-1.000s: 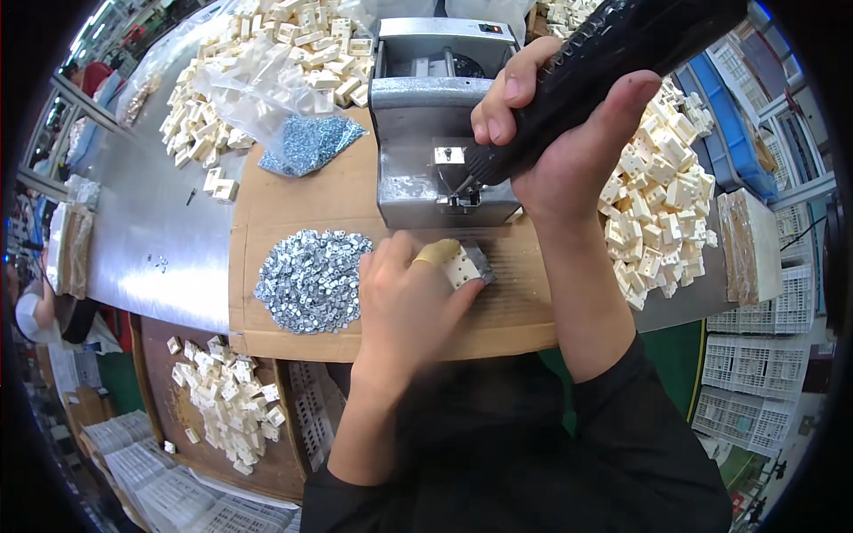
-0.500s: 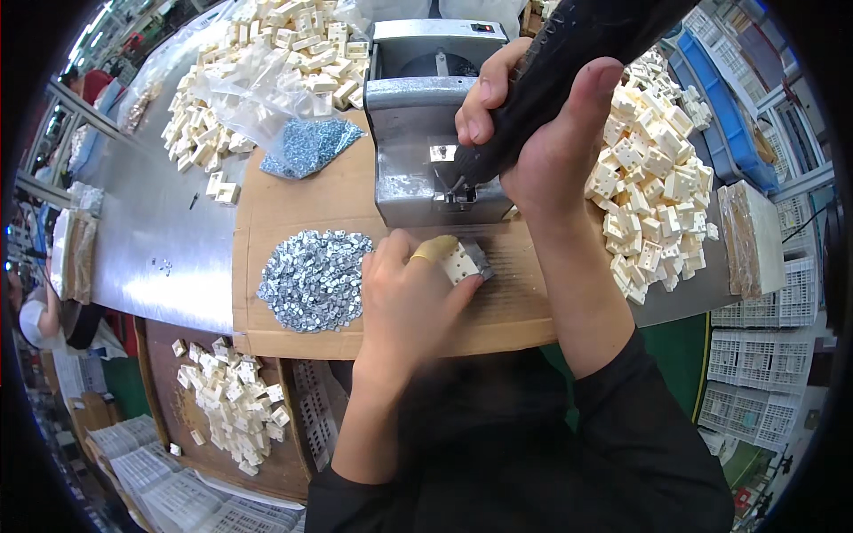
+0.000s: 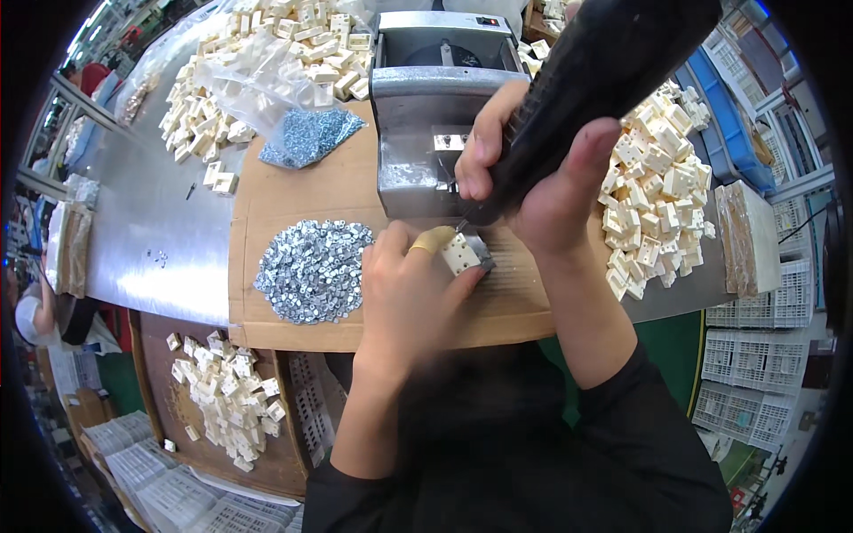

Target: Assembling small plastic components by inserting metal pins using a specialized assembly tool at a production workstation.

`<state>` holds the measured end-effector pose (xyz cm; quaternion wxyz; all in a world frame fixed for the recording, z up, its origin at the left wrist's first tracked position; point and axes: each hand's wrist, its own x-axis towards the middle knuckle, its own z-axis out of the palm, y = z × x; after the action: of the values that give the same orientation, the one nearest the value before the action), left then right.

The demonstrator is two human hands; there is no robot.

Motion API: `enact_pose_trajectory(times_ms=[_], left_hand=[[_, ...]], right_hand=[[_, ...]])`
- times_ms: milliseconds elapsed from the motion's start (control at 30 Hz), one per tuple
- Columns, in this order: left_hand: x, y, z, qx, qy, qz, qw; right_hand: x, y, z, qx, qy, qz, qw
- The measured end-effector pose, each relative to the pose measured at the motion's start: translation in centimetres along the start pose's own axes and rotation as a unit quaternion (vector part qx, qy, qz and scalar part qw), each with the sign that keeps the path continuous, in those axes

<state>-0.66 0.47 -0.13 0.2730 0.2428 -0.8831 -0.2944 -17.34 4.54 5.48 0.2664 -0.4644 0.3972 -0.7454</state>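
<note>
The black driver (image 3: 613,71) has just come down from the front of the machine (image 3: 444,84), and its thin bit (image 3: 465,216) is now right by the upper edge of the cream block (image 3: 459,255); whether it touches is hard to tell. The tool is thus at the held piece rather than at the machine. The left hand (image 3: 404,284) has barely moved.

The block is in front of the machine, above or on the cardboard (image 3: 293,195) that covers part of the counter (image 3: 160,240). The left grip is clamped on it between the thumb and the forefinger, which wears a yellow cot (image 3: 433,240). The right hand (image 3: 551,191) has its grip wrapped round the driver, which tilts up to the right.

Counted, there is one driver, one machine, one block in hand and one cot. One heap of metal bits (image 3: 311,271) lies left of the left hand; one bag of blue bits (image 3: 315,138) lies behind it. Three big heaps of blocks show: left rear (image 3: 204,107), right (image 3: 657,204), and lower left (image 3: 231,400) on a brown board. Two blocks (image 3: 219,178) stand just beside the left rear heap. Pieces within the heaps are too many and overlapped to count.
</note>
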Motion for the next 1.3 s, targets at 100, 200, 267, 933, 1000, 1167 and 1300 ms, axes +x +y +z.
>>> enact_pose_trajectory(times_ms=[100, 200, 267, 933, 1000, 1167, 1300], left_hand=[[0.0, -0.1, 0.0, 0.001, 0.0, 0.003, 1.0], [0.1, -0.2, -0.1, 0.006, 0.011, 0.017, 1.0], [0.2, -0.2, -0.1, 0.011, 0.017, 0.029, 0.999], [1.6, 0.0, -0.2, 0.13, -0.026, 0.121, 0.984], [1.7, -0.1, -0.6, 0.148, -0.044, 0.122, 0.98], [1.5, -0.4, -0.3, 0.184, -0.069, 0.113, 0.974], [1.1, 0.7, 0.1, 0.185, -0.049, 0.083, 0.978]], right_hand=[[-0.9, 0.4, 0.4, 0.011, 0.01, -0.001, 1.0], [-1.2, 0.5, 0.6, 0.012, 0.015, -0.005, 1.0], [-1.3, 0.6, 0.8, 0.009, 0.017, -0.008, 1.0], [-0.8, 2.6, 1.9, 0.061, -0.014, -0.092, 0.994], [-0.7, 2.3, 2.0, 0.057, 0.0, -0.133, 0.99], [-1.0, 2.0, 2.3, 0.069, 0.003, -0.088, 0.994], [-0.6, 2.0, 2.2, 0.072, -0.011, -0.063, 0.995]])
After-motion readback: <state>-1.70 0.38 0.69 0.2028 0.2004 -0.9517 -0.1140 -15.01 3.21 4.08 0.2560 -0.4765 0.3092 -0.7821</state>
